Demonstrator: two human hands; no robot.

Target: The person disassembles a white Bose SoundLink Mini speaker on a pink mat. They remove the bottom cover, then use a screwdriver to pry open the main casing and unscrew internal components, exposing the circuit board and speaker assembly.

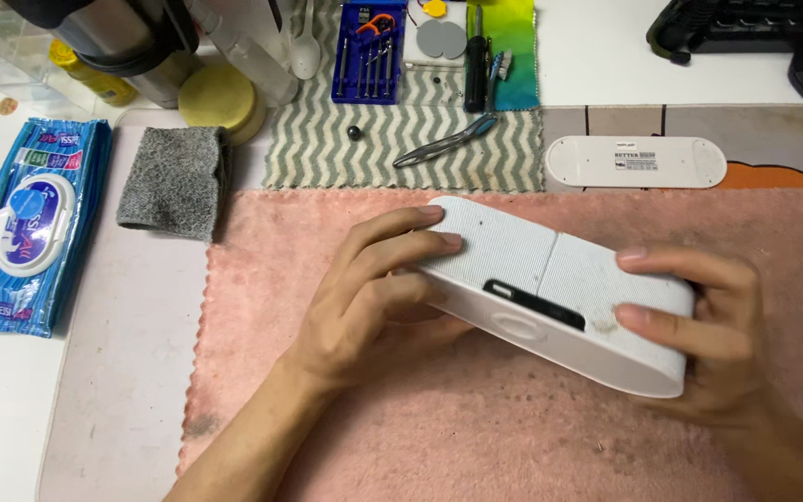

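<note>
Holding a white oblong speaker (559,288) between both hands, just above a pink fleece cloth (476,437) spread on the counter (2,409). Left hand (364,297): grip clamped on the speaker's left end, fingers (411,223) curled over the ribbed top, thumb underneath. Right hand (708,325): grip clamped on the right end, fingers across the fabric face. Speaker tilted, its long side running from upper left down to lower right; a dark slot (533,304) shows on the near edge, with what looks like an oval button beside it, though blur makes that uncertain.

Beyond the cloth: a detached white oval panel (636,161), metal tweezers (445,142) on a grey zigzag towel (401,139), a blue case of small screwdrivers (370,51). Far left: a folded grey cloth (174,178), a blue pack of wet wipes (34,223).
</note>
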